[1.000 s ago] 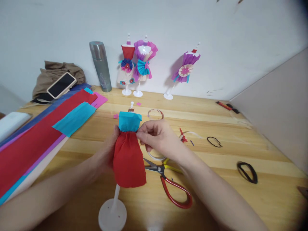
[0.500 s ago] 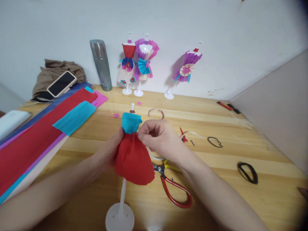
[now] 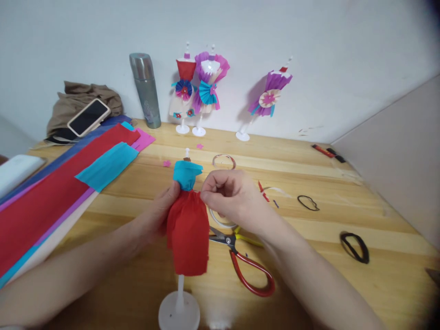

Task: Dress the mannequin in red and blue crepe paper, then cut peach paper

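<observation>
A small white dress stand [image 3: 179, 310] wears a turquoise top [image 3: 186, 174] and a gathered red skirt [image 3: 189, 233]. My left hand [image 3: 161, 208] holds the figure at its waist from the left, thumb against the turquoise edge and the other fingers hidden behind the skirt. On the right, my right hand [image 3: 229, 192] is closed in a pinch at the skirt's gathered upper edge. Scissors [image 3: 252, 268] with one red and one yellow handle lie just right of the skirt, blades partly open. A roll of white tape [image 3: 222, 222] is partly hidden beneath my right hand.
Coloured crepe strips [image 3: 65, 197] lie at the left, near a phone [image 3: 88, 118] on brown cloth. A flask [image 3: 147, 91] and three dressed stands [image 3: 243, 136] are along the wall. Black bands [image 3: 355, 247], a tape ring [image 3: 224, 161] and paper scraps lie on the table [image 3: 309, 169].
The dressed figure has turned, its skirt looks narrower, and its base has shifted slightly right. My right hand has moved a little to the right, still pinched.
</observation>
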{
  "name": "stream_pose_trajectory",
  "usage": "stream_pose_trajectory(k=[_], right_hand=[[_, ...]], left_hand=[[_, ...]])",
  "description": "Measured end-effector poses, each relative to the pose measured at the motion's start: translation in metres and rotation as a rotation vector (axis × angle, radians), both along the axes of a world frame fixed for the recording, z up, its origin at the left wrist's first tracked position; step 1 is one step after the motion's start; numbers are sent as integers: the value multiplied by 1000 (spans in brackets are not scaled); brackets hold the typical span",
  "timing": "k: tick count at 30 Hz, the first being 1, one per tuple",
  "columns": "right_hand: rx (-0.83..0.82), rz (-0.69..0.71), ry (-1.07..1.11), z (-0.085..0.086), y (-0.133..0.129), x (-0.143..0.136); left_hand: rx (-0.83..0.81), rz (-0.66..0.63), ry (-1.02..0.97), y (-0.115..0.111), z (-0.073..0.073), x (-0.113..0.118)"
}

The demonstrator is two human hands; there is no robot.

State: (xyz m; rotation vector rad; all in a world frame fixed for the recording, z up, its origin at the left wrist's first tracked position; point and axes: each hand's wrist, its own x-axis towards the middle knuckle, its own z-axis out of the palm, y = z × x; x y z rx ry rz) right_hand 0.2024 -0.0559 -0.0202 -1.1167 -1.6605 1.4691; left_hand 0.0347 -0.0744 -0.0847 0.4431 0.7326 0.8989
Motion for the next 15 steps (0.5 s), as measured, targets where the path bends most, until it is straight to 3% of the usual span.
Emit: stream_pose_trajectory(k=[7, 15], right_hand=[[125, 26, -61, 2, -2, 1], [171, 66, -90, 2, -6, -2]], left_hand=[[-39, 11, 56, -3, 8, 1], [-35, 10, 41, -6, 3, 3]])
